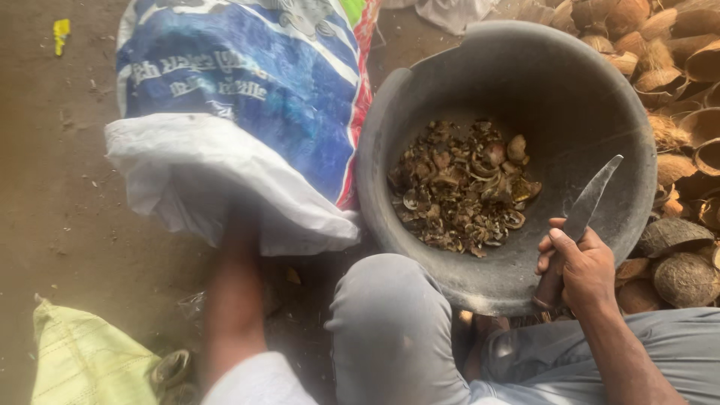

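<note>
The right hand [581, 262] grips a knife [589, 201], blade angled up-right over the tub [420, 112]; the left hand, hidden inside the sack [247, 97], cannot be judged.

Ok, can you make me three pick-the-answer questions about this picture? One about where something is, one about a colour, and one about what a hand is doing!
1. Where are the brown shell scraps?
A. inside the tub
B. on the sack
C. in a hand

2. What colour is the tub?
A. red
B. dark grey
C. yellow

3. What is the right hand doing?
A. lying flat on the ground
B. gripping a knife
C. holding a cup

Answers: 1 A, the scraps lie on the tub's bottom. 2 B, its wall is dark grey. 3 B, the fingers wrap the handle of the knife, blade pointing up over the tub.
</note>
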